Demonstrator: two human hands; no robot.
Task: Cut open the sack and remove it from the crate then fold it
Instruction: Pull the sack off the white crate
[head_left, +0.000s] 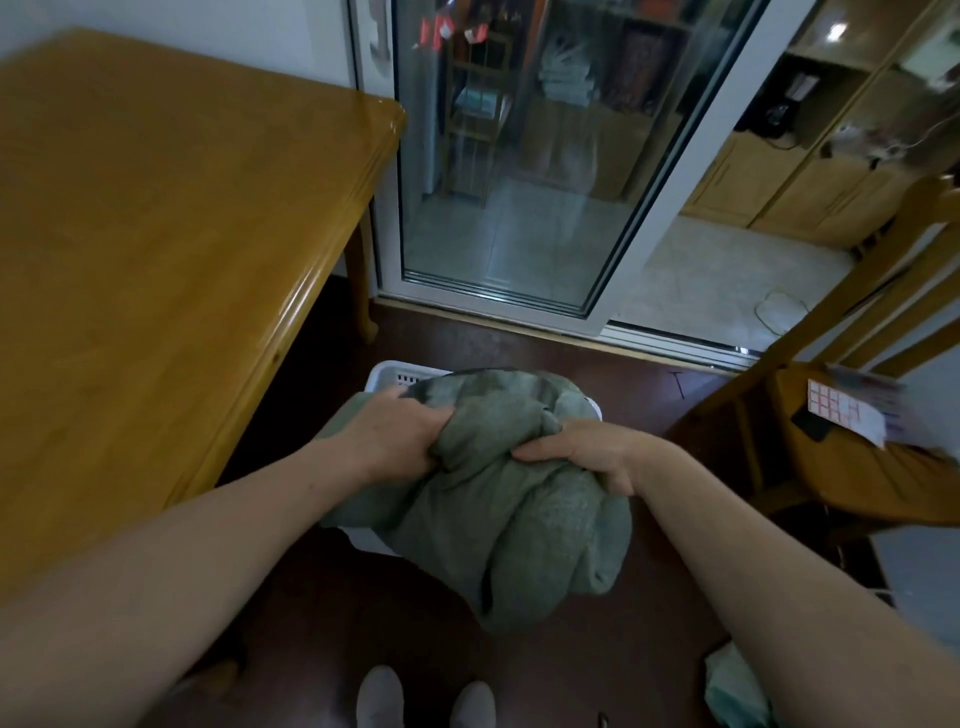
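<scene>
The sack (524, 525), a soft grey-green bundle of cloth, is bunched up and held over the white crate (388, 375), which stands on the dark floor (561, 675). Most of the cloth hangs below and toward the person from the two grips, sagging in thick folds down past the crate's near rim. A smaller hump of it rises beyond the hands and covers most of the crate's opening. Whether any of the cloth touches the inside of the crate cannot be told.

The left hand (396, 432) has its fingers curled tight into a fistful of cloth at the bundle's upper left. The right hand (589, 453) clutches another gathered fold at the upper right, knuckles up, thumb pointing inward. The two hands are near each other, with a ridge of cloth between them.

A wooden table (156, 234) stands to the left, its corner near the crate. To the right is a wooden chair (852, 491) with papers (852, 415) on its seat. Beyond the crate is a sliding glass door (519, 182). The person's feet (381, 696) show at the bottom edge, and something pale green (737, 686) lies on the floor at the lower right.
</scene>
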